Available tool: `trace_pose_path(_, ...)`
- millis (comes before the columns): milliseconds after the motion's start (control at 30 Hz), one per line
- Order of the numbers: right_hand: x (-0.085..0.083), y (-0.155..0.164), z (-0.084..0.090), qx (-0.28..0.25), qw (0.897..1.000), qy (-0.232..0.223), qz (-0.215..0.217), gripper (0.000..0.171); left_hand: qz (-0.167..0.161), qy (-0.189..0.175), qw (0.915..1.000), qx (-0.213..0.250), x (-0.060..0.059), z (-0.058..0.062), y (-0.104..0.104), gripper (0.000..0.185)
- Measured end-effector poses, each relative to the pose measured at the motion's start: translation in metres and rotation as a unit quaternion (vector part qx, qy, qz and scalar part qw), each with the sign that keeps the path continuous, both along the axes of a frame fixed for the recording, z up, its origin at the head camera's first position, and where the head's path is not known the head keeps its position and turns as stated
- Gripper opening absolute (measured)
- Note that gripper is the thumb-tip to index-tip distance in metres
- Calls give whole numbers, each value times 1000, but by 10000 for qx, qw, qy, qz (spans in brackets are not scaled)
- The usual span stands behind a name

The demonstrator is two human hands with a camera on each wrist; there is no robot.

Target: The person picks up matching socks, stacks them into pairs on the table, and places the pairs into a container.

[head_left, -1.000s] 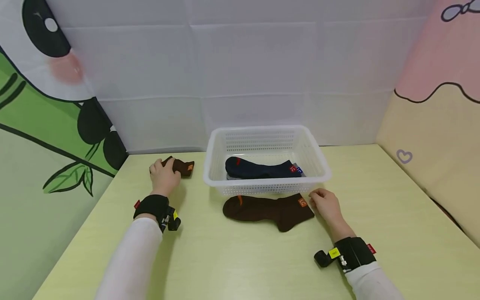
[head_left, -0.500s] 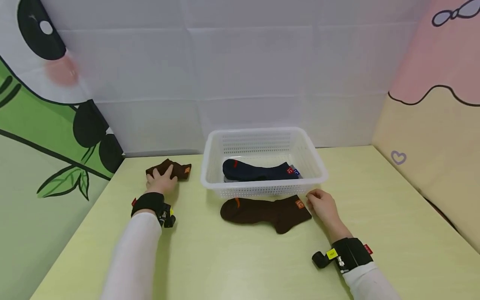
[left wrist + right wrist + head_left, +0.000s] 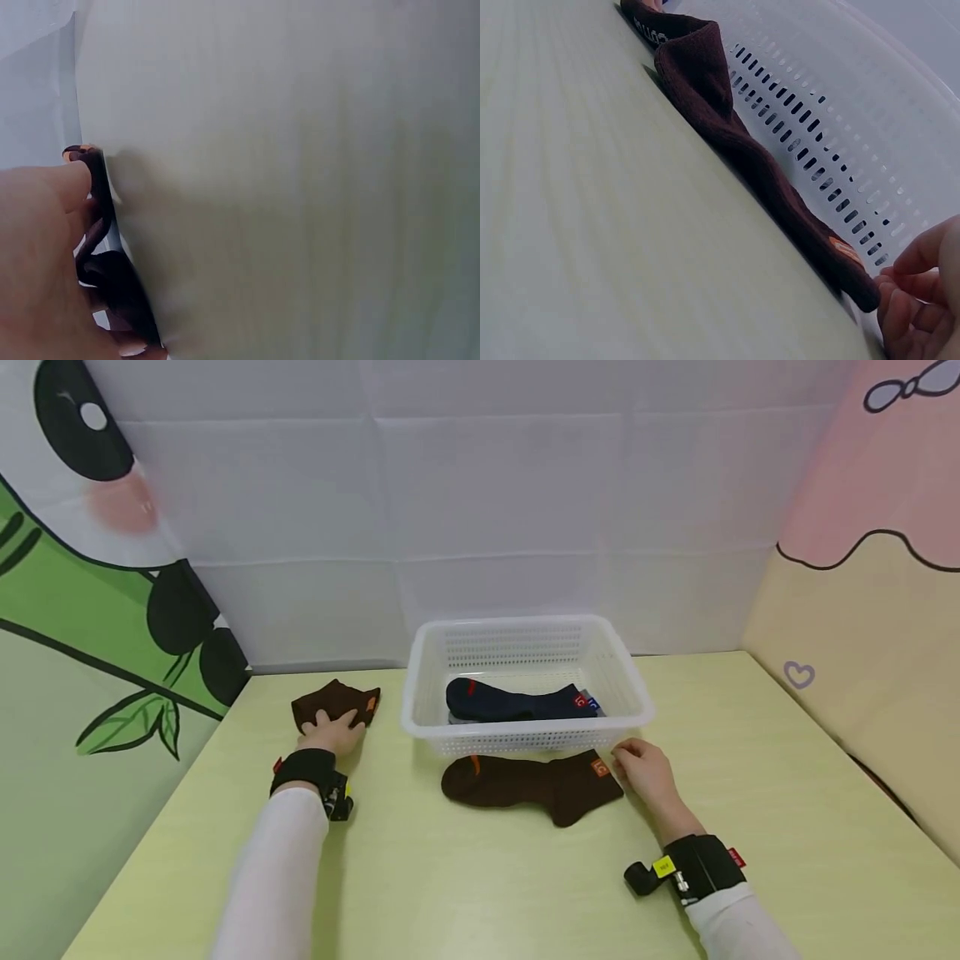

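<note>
A brown ankle sock (image 3: 334, 698) with an orange tag lies bunched at the table's far left. My left hand (image 3: 330, 732) rests on its near edge, fingers spread and thumb toward the tagged cuff; in the left wrist view the thumb touches the sock (image 3: 112, 281) near the cuff. A second brown sock (image 3: 525, 783) lies flat before the basket, its orange-tagged cuff to the right. My right hand (image 3: 647, 772), fingers loosely curled, has its fingertips right at that cuff's edge. The right wrist view shows the sock (image 3: 742, 150) running along the table from those fingertips.
Behind the flat sock stands a white perforated basket (image 3: 532, 731). A dark navy sock (image 3: 525, 700) with a red tag lies in it on top of a greyish one, partly hidden. Printed and white cloth walls edge the table (image 3: 480, 885) behind and at both sides.
My left hand has drawn back from the far edge of the left sock to its near edge, and more of that sock shows, spread a little. The right hand has stayed at the cuff.
</note>
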State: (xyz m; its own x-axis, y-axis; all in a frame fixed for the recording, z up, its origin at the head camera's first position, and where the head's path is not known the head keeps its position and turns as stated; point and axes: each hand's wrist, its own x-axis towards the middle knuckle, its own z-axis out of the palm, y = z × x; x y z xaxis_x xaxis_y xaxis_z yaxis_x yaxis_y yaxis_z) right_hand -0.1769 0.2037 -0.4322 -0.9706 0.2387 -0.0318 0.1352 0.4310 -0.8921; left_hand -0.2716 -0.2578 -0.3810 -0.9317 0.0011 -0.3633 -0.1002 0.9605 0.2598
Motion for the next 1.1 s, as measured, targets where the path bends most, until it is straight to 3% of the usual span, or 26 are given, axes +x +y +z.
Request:
trace_pose_path(400,-1,1,2,92,10000,-26,14,24,-319,164,9989,-309,12,4,2,61)
trace_pose_path(733,0,0,2,99,9999,-52,16,23,-291,-17,9986,-449,30,12,6,61)
trace_pose_path(1100,-1,1,1,116,9999,-87,45,23,-405,-303,9959,-748,38,20,8,68)
